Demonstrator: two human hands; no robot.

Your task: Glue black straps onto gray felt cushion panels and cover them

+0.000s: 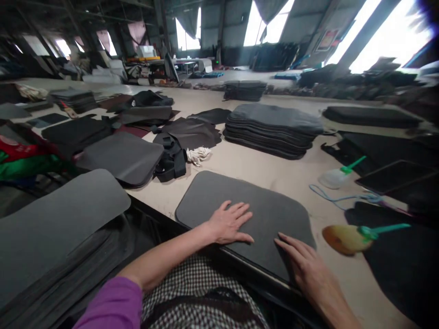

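Observation:
A dark grey sheet (212,194) with rounded corners lies flat at the table's front edge. My left hand (231,223) rests palm down on it, its fingers spread. Over the sheet's right front part lies my right hand (302,260), fingers stretched out and touching the surface, gripping nothing. Just right of the sheet, a squeeze bottle (346,240) of amber liquid with a green nozzle lies on its side. Behind that is a clear bottle (334,178) with a green spout.
A tall stack of dark sheets (270,130) stands behind the sheet. Grey sheets (65,196) are piled at my left. Black straps (171,157) and a crumpled white cloth (199,156) lie at the back left. A blue cord (329,197) and a dark flat tablet-like object (398,176) are on the right.

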